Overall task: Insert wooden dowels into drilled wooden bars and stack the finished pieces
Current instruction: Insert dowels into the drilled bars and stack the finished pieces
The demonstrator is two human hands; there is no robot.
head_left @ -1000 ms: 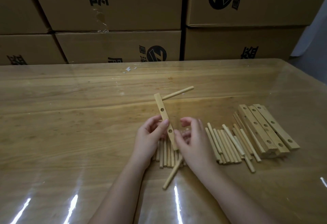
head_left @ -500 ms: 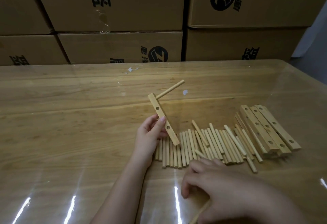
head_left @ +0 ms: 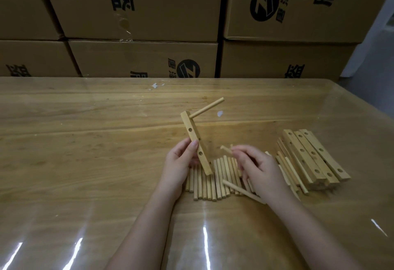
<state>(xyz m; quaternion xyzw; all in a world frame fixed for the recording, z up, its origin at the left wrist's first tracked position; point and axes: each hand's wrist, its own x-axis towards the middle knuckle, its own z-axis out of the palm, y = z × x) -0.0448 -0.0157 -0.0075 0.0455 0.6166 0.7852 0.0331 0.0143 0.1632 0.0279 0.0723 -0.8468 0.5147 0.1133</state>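
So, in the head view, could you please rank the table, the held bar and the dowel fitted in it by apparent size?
1. Table
2. Held bar, in the left hand
3. Fitted dowel, shorter and thinner than the bar

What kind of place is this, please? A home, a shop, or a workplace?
Probably a small workshop or packing room. Printed cardboard boxes are stacked behind the wooden table, and many loose dowels and drilled bars lie there for repeated assembly by hand.
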